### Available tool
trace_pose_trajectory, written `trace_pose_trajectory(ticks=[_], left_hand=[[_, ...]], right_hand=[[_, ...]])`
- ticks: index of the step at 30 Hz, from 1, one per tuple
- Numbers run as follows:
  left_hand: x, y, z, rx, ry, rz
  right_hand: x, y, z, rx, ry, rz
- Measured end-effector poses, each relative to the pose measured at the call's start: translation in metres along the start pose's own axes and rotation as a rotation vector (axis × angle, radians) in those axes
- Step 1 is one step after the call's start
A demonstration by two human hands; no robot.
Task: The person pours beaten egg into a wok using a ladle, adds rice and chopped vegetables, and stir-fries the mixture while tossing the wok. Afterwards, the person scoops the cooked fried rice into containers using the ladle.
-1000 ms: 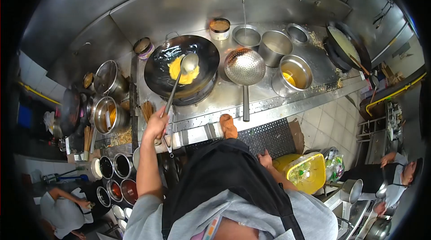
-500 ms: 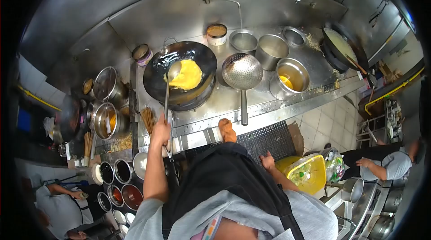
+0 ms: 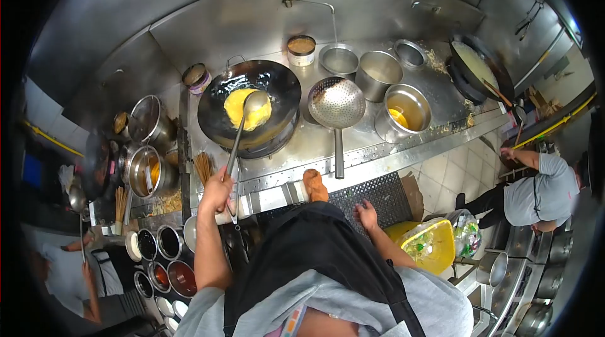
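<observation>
My left hand [image 3: 217, 192] is closed around the handle of a long ladle [image 3: 235, 146]. The ladle's bowl rests on yellow egg [image 3: 239, 105] inside a black wok [image 3: 282, 88] on the stove. My right hand [image 3: 365, 214] hangs beside my apron, fingers apart, holding nothing. Right of the wok lies a perforated strainer [image 3: 337, 102], its handle toward me. Beside that, a steel pot [image 3: 386, 124] contains some yellow liquid. A striped towel [image 3: 274, 197] and an orange-brown cloth [image 3: 314, 184] are at the counter's front edge.
Steel pots [image 3: 380, 75] and a thin water tap [image 3: 312, 2] are behind. Sauce containers [image 3: 183, 276] stand at left, a yellow bin [image 3: 435, 245] at right. One co-worker [image 3: 539, 189] is at right; another [image 3: 69, 277], at left, holds a ladle.
The ladle's bowl has moved right across the egg, and the egg has shifted left in the wok. My right hand has risen slightly. Both co-workers have changed posture.
</observation>
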State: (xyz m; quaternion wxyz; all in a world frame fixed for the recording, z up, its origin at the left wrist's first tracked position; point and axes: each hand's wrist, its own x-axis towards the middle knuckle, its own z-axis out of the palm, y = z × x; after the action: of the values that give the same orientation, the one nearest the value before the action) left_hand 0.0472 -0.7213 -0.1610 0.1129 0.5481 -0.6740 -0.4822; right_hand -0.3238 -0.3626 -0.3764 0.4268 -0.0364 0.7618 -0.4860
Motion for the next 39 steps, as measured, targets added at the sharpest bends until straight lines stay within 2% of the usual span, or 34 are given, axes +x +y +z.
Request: trace_pose_trajectory(ticks=[2, 6, 7, 10, 11, 13, 14, 16, 18, 19, 22, 25, 27, 30, 33, 36, 39], left_hand=[[0.012, 0.027, -0.010, -0.035, -0.043, -0.080], [0.007, 0.029, 0.016, 0.270, 0.185, 0.090], [0.000, 0.024, 0.015, 0.299, 0.165, 0.054], [-0.024, 0.022, 0.001, 0.010, 0.033, -0.040], [0.010, -0.024, -0.003, -0.003, 0.018, 0.095], [0.014, 0.013, -0.007, -0.026, -0.012, -0.024], [0.016, 0.030, -0.007, -0.033, -0.025, -0.083], [0.026, 0.032, 0.011, 0.039, 0.096, -0.036], [0.026, 0.027, 0.011, 0.058, 0.172, -0.001], [0.021, 0.023, 0.007, 0.041, 0.183, 0.008], [0.000, 0.038, -0.007, 0.028, 0.184, -0.003], [-0.003, 0.038, -0.010, -0.005, 0.194, -0.002], [-0.006, 0.039, -0.010, -0.017, 0.209, 0.011], [-0.013, 0.045, -0.010, -0.034, 0.225, -0.002], [-0.016, 0.046, -0.010, -0.050, 0.230, -0.015], [-0.018, 0.040, -0.012, -0.057, 0.223, -0.017], [-0.023, 0.037, -0.012, -0.053, 0.218, 0.006]], right_hand=[[0.004, -0.009, 0.005, -0.009, -0.068, -0.002], [0.009, 0.000, 0.001, -0.233, -0.088, -0.057], [0.011, 0.010, -0.002, -0.281, -0.067, -0.091], [0.004, 0.050, -0.023, -0.332, -0.049, 0.055], [0.007, 0.084, -0.039, -0.572, -0.075, -0.045], [0.031, 0.141, -0.064, -1.045, -0.134, -0.270], [0.029, 0.140, -0.066, -1.008, -0.110, -0.177], [0.006, 0.126, -0.071, -0.932, -0.066, 0.017], [-0.009, 0.097, -0.073, -0.823, -0.191, 0.076], [0.002, 0.108, -0.079, -0.925, -0.224, -0.016], [0.001, 0.103, -0.072, -0.890, -0.198, -0.039], [-0.014, 0.071, -0.051, -0.754, -0.088, 0.055], [-0.047, 0.021, -0.033, -0.653, -0.074, 0.152], [-0.004, 0.081, -0.038, -0.687, -0.093, 0.003], [0.019, 0.107, -0.040, -0.798, -0.036, -0.110], [-0.036, 0.012, -0.025, -0.722, -0.126, 0.086], [-0.038, 0.014, -0.027, -0.653, -0.116, 0.097]])
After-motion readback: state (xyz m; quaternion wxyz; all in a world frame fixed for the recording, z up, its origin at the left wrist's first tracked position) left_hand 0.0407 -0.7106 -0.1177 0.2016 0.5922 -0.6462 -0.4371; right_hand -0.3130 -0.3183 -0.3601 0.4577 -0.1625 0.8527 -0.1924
